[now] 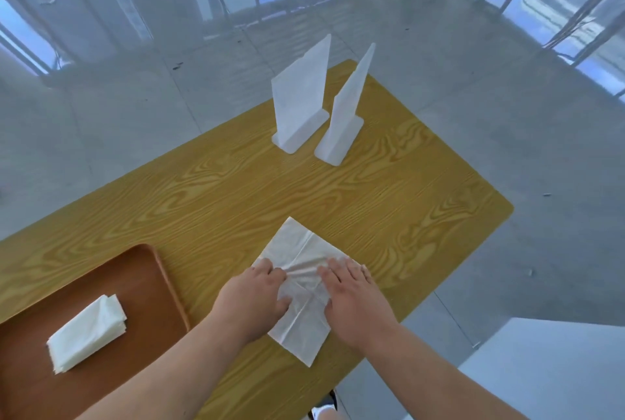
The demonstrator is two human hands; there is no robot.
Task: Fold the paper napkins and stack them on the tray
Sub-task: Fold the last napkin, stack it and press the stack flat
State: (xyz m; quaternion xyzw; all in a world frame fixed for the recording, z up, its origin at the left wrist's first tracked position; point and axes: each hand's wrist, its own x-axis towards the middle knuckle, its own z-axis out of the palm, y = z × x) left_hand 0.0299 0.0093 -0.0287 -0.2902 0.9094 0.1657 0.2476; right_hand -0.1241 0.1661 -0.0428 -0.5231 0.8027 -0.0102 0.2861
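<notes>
Paper napkin [302,287] lies unfolded and flat on the wood-grain table [236,189], rotated so its corners point away from and toward the person. Creased and wrinkled through the middle, wrinkles bunching between the two hands.

Left hand [255,298]: palm down on the napkin's left part, fingers curled slightly, fingertips [267,265] at the left edge. Nothing pinched or enclosed; it presses, it does not grasp.

Right hand [355,301]: palm down on the napkin's right part, fingers extended flat and slightly spread, covering the right corner. Also pressing only, hand open.

A strip of napkin shows between the hands; the far corner extends beyond the fingertips, the near corner reaches back between the wrists.

Left of the left forearm: brown tray [142,270] on the table, well apart from the napkin under the hands. On it, a stack of folded napkins [88,331], oblong, lying diagonally, layered edges visible at its near-left end.

Beyond both hands, at the far end of the table: two white upright stands [301,98], each on a flat base, side by side but not touching.

Table sits on a grey glossy floor [507,98].
</notes>
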